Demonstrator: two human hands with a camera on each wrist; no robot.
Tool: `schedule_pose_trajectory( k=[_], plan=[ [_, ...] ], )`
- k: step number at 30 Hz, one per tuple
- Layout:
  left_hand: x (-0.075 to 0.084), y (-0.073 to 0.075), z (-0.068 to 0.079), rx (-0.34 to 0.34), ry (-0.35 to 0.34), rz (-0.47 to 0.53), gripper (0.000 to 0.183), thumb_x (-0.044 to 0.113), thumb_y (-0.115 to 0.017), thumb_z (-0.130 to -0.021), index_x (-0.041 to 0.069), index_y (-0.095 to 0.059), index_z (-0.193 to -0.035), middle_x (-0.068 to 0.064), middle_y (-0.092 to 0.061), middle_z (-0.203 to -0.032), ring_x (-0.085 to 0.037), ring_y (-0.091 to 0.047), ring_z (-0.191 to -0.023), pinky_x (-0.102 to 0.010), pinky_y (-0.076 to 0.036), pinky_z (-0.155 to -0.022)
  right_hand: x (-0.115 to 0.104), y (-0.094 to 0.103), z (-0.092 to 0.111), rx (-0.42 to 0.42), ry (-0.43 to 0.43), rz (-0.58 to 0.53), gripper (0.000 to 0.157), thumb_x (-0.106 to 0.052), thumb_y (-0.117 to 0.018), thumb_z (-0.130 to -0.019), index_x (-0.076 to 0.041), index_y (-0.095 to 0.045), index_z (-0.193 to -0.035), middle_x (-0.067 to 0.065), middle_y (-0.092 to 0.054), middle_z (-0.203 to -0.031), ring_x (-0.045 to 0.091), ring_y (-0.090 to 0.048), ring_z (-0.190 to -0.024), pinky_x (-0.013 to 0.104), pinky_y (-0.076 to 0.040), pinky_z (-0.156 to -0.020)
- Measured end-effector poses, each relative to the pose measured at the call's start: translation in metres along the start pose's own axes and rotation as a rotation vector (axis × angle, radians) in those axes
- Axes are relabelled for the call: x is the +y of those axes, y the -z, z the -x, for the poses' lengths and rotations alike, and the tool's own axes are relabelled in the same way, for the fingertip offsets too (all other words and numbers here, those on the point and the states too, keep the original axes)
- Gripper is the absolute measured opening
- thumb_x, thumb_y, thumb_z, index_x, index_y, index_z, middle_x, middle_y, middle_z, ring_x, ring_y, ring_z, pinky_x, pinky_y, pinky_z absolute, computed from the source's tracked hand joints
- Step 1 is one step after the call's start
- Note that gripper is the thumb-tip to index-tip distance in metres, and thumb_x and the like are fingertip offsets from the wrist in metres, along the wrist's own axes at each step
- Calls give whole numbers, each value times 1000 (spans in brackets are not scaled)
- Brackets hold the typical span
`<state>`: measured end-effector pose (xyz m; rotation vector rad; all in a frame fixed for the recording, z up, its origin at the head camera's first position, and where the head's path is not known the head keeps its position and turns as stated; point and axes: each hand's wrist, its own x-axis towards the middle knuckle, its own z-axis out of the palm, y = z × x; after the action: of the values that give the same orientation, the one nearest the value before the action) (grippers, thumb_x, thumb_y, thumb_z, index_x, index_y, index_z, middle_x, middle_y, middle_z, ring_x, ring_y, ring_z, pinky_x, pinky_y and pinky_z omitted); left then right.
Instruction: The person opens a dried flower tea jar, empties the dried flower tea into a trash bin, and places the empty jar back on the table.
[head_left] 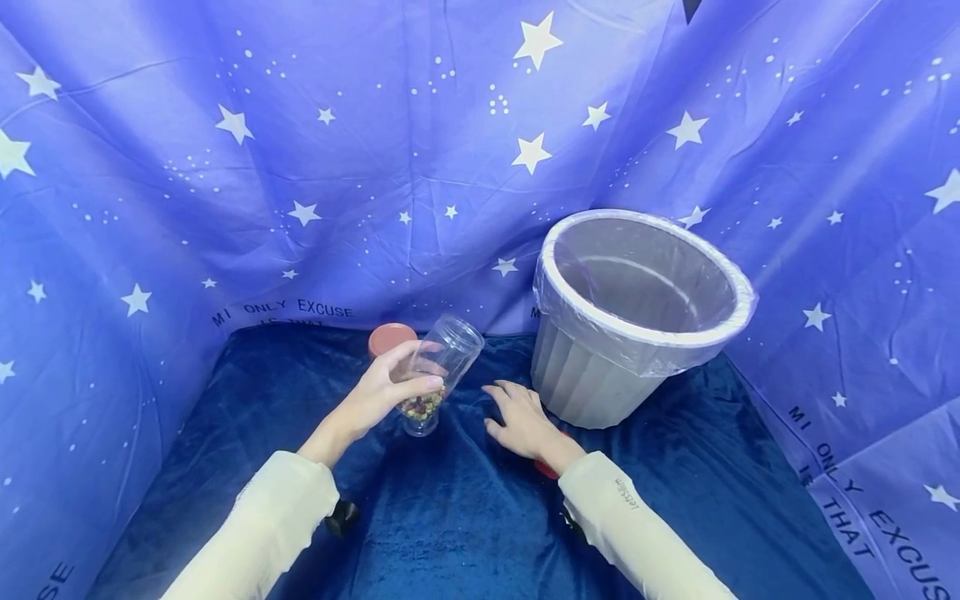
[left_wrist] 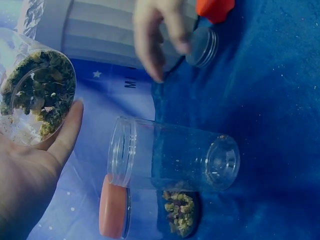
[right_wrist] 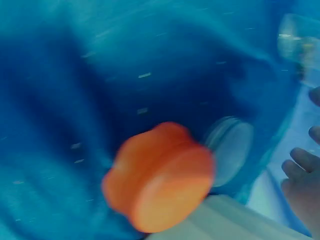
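Note:
My left hand [head_left: 375, 396] grips a clear jar [head_left: 453, 346] that is tilted, its mouth toward the upper right. Dark green and yellow dried bits [left_wrist: 42, 82] lie in its base in the left wrist view. Beside it, an uncapped clear jar [left_wrist: 175, 152] stands upright on the cloth, with a few specks inside. A third jar with a salmon lid [left_wrist: 114, 207] holds dried flower bits [left_wrist: 180, 212]. To the right, my right hand [head_left: 521, 421] holds nothing, its fingers spread loosely above the cloth near the bin. In the right wrist view, only its fingers show at the edge.
A grey bin [head_left: 585, 375] lined with a clear bag stands at the back right. Near its foot lie a clear round lid [right_wrist: 232, 150] and an orange object with a scalloped edge [right_wrist: 160, 180]. Dark blue cloth [head_left: 450, 533] covers the table; a starry curtain [head_left: 375, 150] hangs behind.

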<state>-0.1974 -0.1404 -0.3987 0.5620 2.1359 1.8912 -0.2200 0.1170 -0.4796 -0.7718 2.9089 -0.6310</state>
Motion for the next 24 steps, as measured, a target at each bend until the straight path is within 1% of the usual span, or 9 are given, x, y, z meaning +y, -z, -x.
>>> schedule_pose_trajectory(
  k=[3, 7, 9, 11, 14, 18, 24],
  plan=[
    [-1, 0, 0, 29, 6, -6, 53, 21, -62, -95, 5, -43, -142, -27, -59, -130, -37, -61, -121, -42, -53, -95, -9, 14, -6, 38, -24, -107, 53, -26, -60, -92, -4, -51, -139, 20, -52, -142, 39, -45, -134, 58, -34, -106],
    [-2, 2, 0, 77, -2, -28, 53, 20, -62, -95, 5, -42, -141, -25, -58, -131, -36, -59, -123, -44, -51, -97, -16, 33, -10, 76, -64, -242, 53, -32, -59, -95, -7, -51, -140, 16, -54, -141, 34, -47, -135, 55, -35, -110],
    [-3, 4, 0, 98, -5, -43, 53, 20, -62, -95, 6, -41, -141, -24, -58, -131, -36, -58, -123, -45, -50, -98, -17, 40, -10, 86, -77, -293, 53, -34, -59, -95, -7, -51, -140, 15, -55, -141, 32, -49, -134, 52, -37, -111],
    [-3, 6, 1, 113, -13, -52, 52, 19, -62, -95, 6, -40, -141, -24, -58, -131, -36, -58, -122, -46, -50, -99, -17, 45, -10, 93, -81, -330, 52, -33, -61, -96, -6, -52, -139, 15, -57, -139, 31, -53, -131, 50, -40, -110],
    [-4, 9, 2, 131, -28, -55, 52, 15, -62, -94, 6, -39, -140, -22, -55, -134, -36, -59, -121, -44, -50, -99, -17, 49, -8, 97, -79, -349, 51, -32, -61, -96, -6, -52, -139, 15, -58, -137, 30, -56, -126, 48, -44, -107],
    [-4, 13, 2, 148, -45, -48, 54, 12, -62, -94, 3, -38, -141, -21, -51, -136, -36, -58, -122, -43, -48, -101, -16, 53, -6, 103, -67, -363, 50, -31, -61, -96, -6, -52, -138, 14, -59, -136, 30, -58, -124, 48, -45, -106],
    [-4, 19, 2, 173, -18, -51, 58, 14, -63, -93, 4, -39, -144, -20, -54, -136, -33, -56, -123, -45, -45, -104, -19, 62, -7, 108, -52, -390, 50, -31, -62, -96, -7, -52, -139, 14, -59, -136, 30, -58, -124, 48, -46, -105]
  ],
)
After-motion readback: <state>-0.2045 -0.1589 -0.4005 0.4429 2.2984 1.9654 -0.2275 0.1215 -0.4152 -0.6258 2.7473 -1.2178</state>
